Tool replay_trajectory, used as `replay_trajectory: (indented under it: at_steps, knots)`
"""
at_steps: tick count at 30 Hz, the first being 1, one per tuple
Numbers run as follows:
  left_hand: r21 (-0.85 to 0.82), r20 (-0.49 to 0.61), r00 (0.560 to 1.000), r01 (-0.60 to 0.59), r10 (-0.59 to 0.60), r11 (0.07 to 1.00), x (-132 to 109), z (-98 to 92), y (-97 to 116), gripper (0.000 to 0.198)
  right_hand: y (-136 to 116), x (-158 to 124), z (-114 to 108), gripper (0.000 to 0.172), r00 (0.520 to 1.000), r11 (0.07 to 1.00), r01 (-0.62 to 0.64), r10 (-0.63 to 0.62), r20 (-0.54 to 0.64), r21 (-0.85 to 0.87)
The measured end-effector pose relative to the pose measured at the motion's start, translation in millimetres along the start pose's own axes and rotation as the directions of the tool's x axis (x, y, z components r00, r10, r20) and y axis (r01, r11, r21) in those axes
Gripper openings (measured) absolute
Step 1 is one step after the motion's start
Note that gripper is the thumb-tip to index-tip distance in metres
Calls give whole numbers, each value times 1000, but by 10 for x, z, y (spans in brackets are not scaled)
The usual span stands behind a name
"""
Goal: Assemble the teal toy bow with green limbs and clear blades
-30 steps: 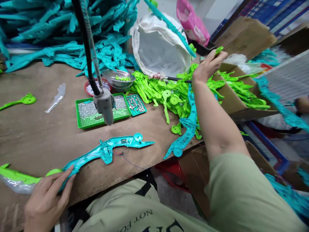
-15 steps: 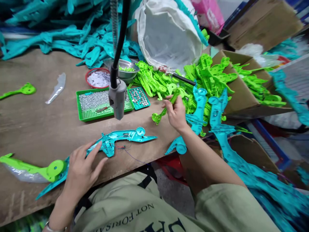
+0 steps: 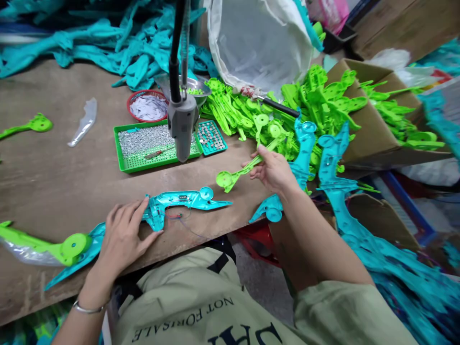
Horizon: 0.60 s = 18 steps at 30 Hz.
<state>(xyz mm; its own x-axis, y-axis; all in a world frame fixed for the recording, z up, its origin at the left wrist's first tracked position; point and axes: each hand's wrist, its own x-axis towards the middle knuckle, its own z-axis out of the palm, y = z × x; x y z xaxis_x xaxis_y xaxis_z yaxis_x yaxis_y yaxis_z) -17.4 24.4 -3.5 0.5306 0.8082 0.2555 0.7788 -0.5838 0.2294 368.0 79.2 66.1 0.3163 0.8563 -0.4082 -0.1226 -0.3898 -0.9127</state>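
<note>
My left hand (image 3: 124, 235) lies over a long teal plastic toy shell (image 3: 179, 197), its thumb on the near side and its fingers on the far side. Thin wires and a small metal part show in the shell's open inside. Its left end reaches under a green piece with a round disc (image 3: 76, 247) and a clear plastic part (image 3: 32, 254). My right hand (image 3: 275, 170) grips a slim green plastic part (image 3: 247, 167) with a round end, held above the table just left of the green pile.
A green tray of screws (image 3: 143, 143) holds a screwdriver; a blue tray of small metal discs (image 3: 212, 138) adjoins it. A lamp-like tool head (image 3: 182, 127) hangs over them. Green parts (image 3: 237, 112) heap at right, beside a carton (image 3: 381, 110). Teal shells (image 3: 332, 163) lean on the table's right edge.
My right hand has turned the green part flatter, so its round end faces up and left. The left hand has settled closer round the teal shell. The view has shifted slightly.
</note>
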Motion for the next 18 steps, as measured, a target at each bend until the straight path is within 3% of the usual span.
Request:
replay_trajectory:
  at_steps: [7,12,18]
  knots:
    - [33,-14,1000,-23,23,999,-113,-75,-152,78,332,18,410,29,963,974,-219,205,175,63]
    - [35,-8,1000,-30,30,999,-119,-108,-193,78,387,52,420,27,919,937,-347,330,214,46]
    - [2,24,1000,-14,14,1000,-90,-138,-182,79,458,32,485,27,900,915,-401,382,211,56]
